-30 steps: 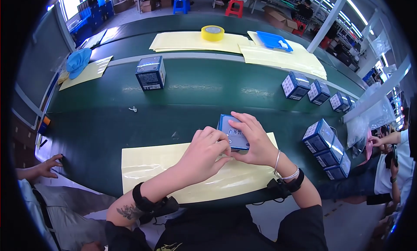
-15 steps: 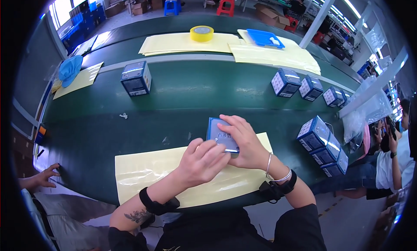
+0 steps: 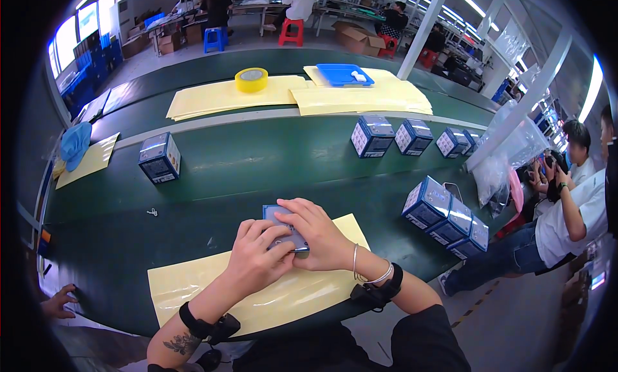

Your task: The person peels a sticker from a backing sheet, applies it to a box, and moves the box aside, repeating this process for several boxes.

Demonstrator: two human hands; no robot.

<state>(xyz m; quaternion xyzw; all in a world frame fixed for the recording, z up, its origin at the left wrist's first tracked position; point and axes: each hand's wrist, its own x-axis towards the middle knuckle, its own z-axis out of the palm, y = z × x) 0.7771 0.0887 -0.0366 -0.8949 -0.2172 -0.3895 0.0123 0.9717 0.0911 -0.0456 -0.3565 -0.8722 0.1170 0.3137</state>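
head: clasping a small blue box (image 3: 270, 212) in the right hand (image 3: 308, 233), with fingers laid across the top; touching the near left part of it with the left hand (image 3: 259, 251), with fingers bent (cannot tell whether clamped or merely laid on). placed, box and all, by the far edge of a yellow sheet (image 3: 264, 304) on a dark green table (image 3: 212, 201). showing also three blue boxes (image 3: 449, 220) side by side at right, a yellow tape roll (image 3: 251, 80) beyond.
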